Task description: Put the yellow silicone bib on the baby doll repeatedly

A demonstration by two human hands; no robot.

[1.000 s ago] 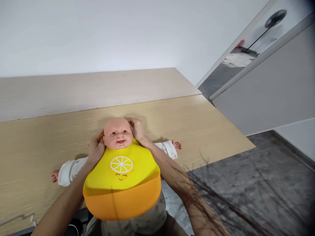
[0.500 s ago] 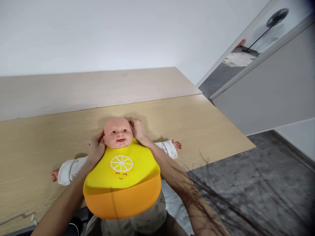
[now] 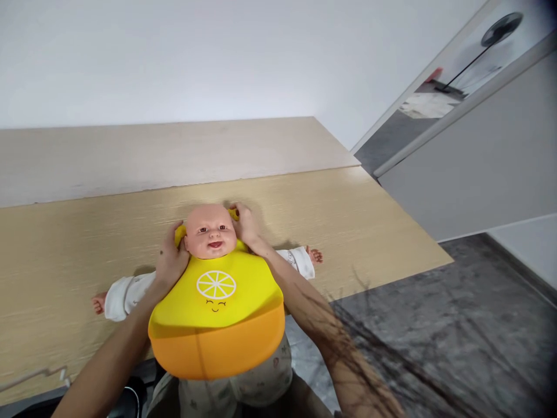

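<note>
A baby doll (image 3: pixel 210 229) lies on its back on the wooden table, arms spread out in white sleeves. Over its chest rests a yellow bib (image 3: pixel 243 284) with a lemon slice and a smiling face, and an orange pocket (image 3: pixel 217 351) at its lower edge. My left hand (image 3: pixel 172 258) is beside the doll's head, its fingers closed on one yellow neck strap of the bib. On the other side of the head, my right hand (image 3: pixel 244 225) pinches the second strap. The straps are partly hidden behind the head and my fingers.
The wooden table (image 3: pixel 348 232) ends in an edge on the right, above a grey floor (image 3: pixel 470 302). A pale raised board (image 3: pixel 174 154) runs along the wall. A black standing fan (image 3: pixel 500 29) shows through the doorway. Dark strands hang across the lower right.
More of the yellow straps shows beside the doll's head in both hands. The hands have shifted slightly, and the camera view has moved a little.
</note>
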